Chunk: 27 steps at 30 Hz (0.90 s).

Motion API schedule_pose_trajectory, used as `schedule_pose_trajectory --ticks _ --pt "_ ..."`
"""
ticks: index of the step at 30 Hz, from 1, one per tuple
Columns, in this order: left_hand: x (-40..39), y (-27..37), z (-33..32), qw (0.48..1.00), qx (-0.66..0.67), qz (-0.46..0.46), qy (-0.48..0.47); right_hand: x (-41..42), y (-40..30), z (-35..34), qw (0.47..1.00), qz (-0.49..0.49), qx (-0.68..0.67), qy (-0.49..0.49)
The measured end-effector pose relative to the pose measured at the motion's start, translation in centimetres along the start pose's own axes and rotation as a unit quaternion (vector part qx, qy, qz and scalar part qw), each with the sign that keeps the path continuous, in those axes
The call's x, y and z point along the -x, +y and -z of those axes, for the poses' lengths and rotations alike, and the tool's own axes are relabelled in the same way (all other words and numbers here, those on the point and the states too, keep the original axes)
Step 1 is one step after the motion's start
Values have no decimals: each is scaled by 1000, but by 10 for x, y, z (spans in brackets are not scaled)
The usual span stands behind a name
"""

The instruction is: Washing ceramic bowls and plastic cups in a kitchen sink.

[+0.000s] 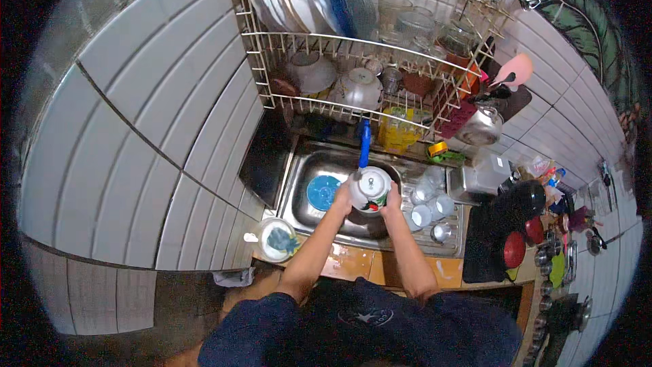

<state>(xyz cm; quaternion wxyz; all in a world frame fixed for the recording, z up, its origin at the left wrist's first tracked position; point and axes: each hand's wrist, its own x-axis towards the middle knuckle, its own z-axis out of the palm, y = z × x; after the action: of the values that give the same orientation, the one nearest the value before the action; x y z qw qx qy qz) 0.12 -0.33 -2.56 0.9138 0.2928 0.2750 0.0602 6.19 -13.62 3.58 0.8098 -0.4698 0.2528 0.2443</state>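
A white ceramic bowl (372,187) with a red and green printed motif is held bottom-up over the stainless steel sink (310,163). My left hand (343,198) grips its left side, and my right hand (392,198) grips the right side. Just beyond the bowl, a blue tap spout (364,143) points down toward it. On the sink floor, left of my left hand, lies a round blue dish (324,192). The bowl hides part of the basin, and its inside faces away from view.
Several cups (422,215) stand on the ribbed drainboard (455,237) at right. A tub (264,251) holding a sponge sits at the counter's left. Overhead, a wire dish rack (351,42) carries plates, bowls and glasses. A black mat (479,260) lies farther right, beside red lids (514,249).
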Motion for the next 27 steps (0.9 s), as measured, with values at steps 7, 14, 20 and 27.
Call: schedule_pose_trajectory --ticks 7,14,20,27 --pt "31 25 -13 989 -124 -64 39 26 -6 6 953 -3 214 -213" --pt "34 21 26 975 -204 51 -72 28 1 24 979 27 137 -150" --pt "32 15 22 906 -373 -169 111 58 -22 30 842 327 428 19" --pt "90 128 -68 699 -370 -598 130 68 -47 24 726 367 580 43"
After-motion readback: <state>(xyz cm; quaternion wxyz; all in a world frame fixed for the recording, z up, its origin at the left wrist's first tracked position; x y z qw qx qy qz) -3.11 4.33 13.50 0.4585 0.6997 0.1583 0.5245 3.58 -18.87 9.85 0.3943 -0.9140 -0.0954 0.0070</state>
